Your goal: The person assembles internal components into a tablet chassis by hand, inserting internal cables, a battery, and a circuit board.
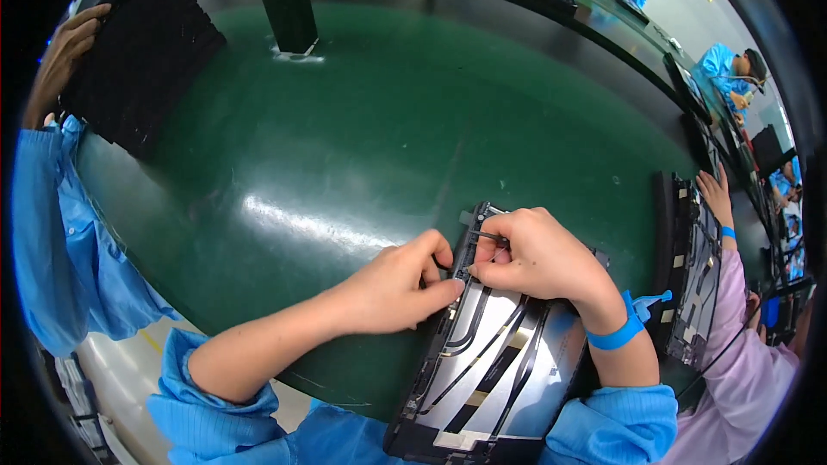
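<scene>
Blue sleeves [211,400] flank a silver-backed panel [498,362], long axis pointing away, slightly rightward. Left hand [398,286] and right hand [541,260] curl at its left edge; clamped on what, one cannot tell.

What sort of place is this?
Probably an electronics assembly workshop: an opened flat-panel unit lies at the near edge of a green workbench, a similar unit is to the right, and a blue wrist strap, possibly anti-static, is being worn.
</scene>
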{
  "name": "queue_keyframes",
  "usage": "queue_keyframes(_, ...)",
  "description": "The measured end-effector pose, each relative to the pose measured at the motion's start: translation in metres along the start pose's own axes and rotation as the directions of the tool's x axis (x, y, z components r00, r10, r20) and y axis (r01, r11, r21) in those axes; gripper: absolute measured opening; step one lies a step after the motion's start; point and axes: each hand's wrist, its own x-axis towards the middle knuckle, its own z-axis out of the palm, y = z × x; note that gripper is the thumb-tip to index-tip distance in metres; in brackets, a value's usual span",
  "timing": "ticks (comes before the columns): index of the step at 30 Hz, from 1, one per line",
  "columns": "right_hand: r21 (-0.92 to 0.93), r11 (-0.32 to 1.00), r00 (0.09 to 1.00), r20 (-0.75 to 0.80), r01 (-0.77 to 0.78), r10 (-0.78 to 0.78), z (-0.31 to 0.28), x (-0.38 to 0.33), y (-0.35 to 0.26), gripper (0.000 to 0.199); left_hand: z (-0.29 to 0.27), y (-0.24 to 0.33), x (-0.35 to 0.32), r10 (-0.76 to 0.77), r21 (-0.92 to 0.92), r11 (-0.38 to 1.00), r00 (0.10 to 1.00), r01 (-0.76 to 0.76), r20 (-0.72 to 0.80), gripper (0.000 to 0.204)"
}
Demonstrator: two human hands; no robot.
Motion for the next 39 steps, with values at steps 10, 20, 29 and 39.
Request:
queue_keyframes(10, 0.003, 0.999, 0.998, 0.021, 0.053, -0.053, 0.001, 0.003, 0.005, 0.015, -0.005, 0.004, 0.009, -0.093, -0.118, 0.988, 0.994, 0.099, 0.056, 0.028)
queue_keyframes(20, -0.213, 0.976, 0.989, -0.124, 0.049, -0.077, -0.005, -0.015, -0.001, 0.022, 0.0, 0.013, 0.014, -0.151, -0.129, 0.98, 0.988, 0.152, 0.019, 0.024)
queue_keyframes(29, -0.118, 0.971, 0.979, 0.01, 0.206, -0.206, 0.002, -0.047, -0.009, 0.012, -0.004, 0.013, 0.013, -0.157, -0.129, 0.978, 0.987, 0.162, 0.044, 0.023)
queue_keyframes(39, -0.544, 0.714, 0.826, -0.064, 0.442, -0.56, 0.032, -0.044, -0.003, 0.009, -0.01, 0.007, 0.012, -0.126, -0.123, 0.984, 0.991, 0.13, 0.041, 0.024)
